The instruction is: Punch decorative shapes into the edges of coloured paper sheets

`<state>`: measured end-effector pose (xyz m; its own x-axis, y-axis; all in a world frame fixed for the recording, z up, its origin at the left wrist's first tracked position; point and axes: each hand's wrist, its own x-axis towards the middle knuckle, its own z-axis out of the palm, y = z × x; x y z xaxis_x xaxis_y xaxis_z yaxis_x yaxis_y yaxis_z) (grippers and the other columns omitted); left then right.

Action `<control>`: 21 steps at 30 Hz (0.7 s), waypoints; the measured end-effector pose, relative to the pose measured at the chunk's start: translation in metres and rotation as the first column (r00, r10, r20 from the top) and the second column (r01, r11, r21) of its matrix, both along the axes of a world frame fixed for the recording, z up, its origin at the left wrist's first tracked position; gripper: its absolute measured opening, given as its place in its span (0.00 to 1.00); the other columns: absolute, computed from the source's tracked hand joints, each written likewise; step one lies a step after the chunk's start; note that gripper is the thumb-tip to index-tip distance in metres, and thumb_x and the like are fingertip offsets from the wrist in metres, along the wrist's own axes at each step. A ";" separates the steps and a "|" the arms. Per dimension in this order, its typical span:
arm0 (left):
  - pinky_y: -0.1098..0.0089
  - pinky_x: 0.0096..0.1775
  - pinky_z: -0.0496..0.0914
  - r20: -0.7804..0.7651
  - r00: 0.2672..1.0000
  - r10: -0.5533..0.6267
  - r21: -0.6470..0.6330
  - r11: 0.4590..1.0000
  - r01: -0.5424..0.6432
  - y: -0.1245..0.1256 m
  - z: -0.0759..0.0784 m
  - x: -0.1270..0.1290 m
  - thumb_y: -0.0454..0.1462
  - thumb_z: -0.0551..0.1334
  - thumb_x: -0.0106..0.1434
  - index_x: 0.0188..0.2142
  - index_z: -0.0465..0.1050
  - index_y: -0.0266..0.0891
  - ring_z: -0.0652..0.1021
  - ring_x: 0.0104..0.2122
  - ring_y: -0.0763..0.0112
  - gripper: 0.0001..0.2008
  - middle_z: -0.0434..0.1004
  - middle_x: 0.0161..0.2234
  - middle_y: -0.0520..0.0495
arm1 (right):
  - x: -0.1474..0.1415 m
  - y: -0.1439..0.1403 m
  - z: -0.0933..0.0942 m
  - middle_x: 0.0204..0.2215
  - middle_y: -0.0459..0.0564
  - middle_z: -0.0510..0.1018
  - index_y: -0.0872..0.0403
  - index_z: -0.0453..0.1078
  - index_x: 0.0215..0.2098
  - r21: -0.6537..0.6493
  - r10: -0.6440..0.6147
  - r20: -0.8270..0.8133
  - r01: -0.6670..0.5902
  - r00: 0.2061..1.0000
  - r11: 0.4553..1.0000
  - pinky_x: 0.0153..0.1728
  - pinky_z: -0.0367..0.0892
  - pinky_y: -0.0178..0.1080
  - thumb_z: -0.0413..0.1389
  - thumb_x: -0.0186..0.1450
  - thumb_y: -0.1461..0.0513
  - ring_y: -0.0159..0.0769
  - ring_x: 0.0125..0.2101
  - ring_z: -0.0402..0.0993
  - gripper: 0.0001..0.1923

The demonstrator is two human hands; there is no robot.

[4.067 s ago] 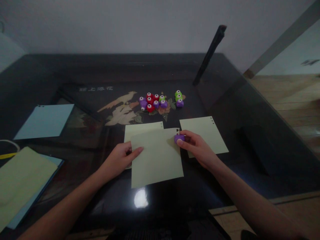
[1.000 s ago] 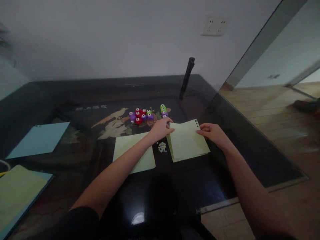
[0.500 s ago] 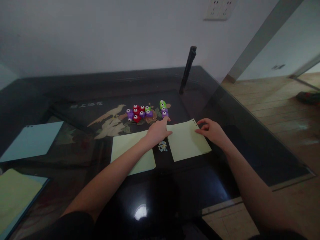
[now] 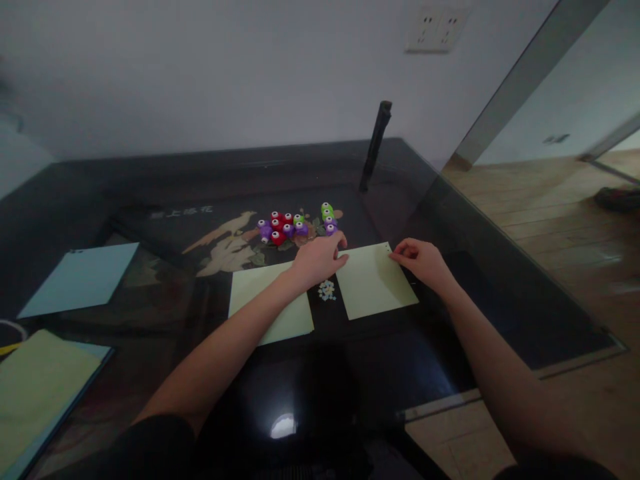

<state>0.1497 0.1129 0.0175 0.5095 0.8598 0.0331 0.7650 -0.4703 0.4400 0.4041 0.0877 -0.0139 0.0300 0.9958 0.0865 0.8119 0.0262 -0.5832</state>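
Head view: the left hand rests flat on the left edge of a pale green sheet lying on the dark glass table, its fingers spread loosely and clamped on nothing. The right hand touches the sheet's far right corner, fingers curled together on the paper, not visibly gripping. Just nearer than the left fingers lies a small heap of punched paper bits; a second green sheet lies under the left forearm. Beyond the left fingers sits a cluster of small craft punches. Judgement: the sheet is being squared and laid flat; the next move calls for releasing it without shifting it
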 end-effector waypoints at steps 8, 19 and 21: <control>0.69 0.34 0.67 0.106 0.985 0.135 0.219 0.963 -0.155 -0.012 0.038 -0.135 0.37 0.56 0.63 0.39 0.72 0.38 0.75 0.31 0.69 0.09 0.77 0.34 0.47 | -0.064 -0.003 0.041 0.22 0.46 0.74 0.54 0.72 0.29 0.093 0.264 -0.099 -0.255 0.959 0.962 0.26 0.61 0.35 0.58 0.59 0.56 0.32 0.23 0.68 0.09; 0.55 0.52 0.63 -0.053 0.960 0.273 0.190 0.947 -0.259 -0.055 -0.041 -0.197 0.47 0.61 0.60 0.57 0.63 0.36 0.68 0.51 0.53 0.29 0.67 0.52 0.37 | -0.182 0.024 -0.002 0.45 0.62 0.72 0.59 0.70 0.51 0.024 0.523 0.391 -0.576 0.758 0.817 0.44 0.67 0.49 0.61 0.57 0.52 0.53 0.46 0.68 0.27; 0.53 0.50 0.63 -0.101 0.954 0.281 0.188 0.947 -0.259 -0.059 -0.045 -0.195 0.51 0.63 0.58 0.59 0.61 0.39 0.67 0.51 0.51 0.33 0.65 0.54 0.38 | -0.183 0.022 -0.007 0.45 0.62 0.71 0.60 0.70 0.52 0.038 0.513 0.435 -0.584 0.740 0.811 0.44 0.67 0.50 0.61 0.58 0.52 0.53 0.45 0.68 0.29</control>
